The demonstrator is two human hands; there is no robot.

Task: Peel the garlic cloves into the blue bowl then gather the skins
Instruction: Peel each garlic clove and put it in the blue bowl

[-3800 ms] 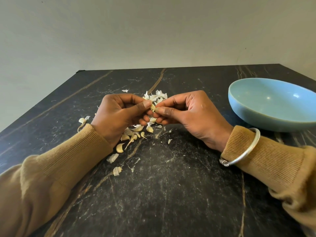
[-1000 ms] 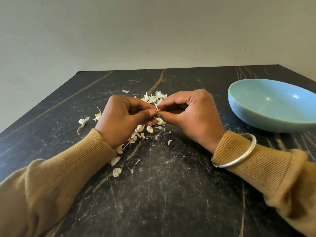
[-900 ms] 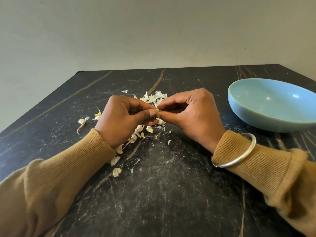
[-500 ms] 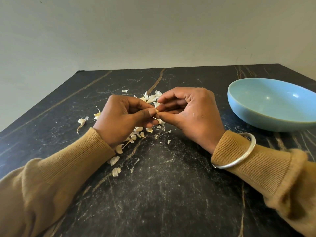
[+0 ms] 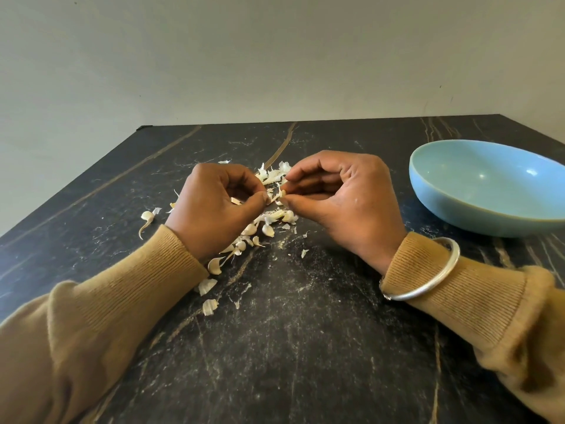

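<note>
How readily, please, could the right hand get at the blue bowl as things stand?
Probably yes: bare table lies between the right hand and the blue bowl, nothing in the way; it only pinches a garlic clove at present.

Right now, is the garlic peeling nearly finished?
Not nearly. Done: some loose skins lie piled on the table. In hand: the left hand and right hand pinch one garlic piece between them. Left: no garlic shows in the blue bowl, though its near inside is hidden; several cloves lie on the table, and the skins are scattered, not gathered.
</note>
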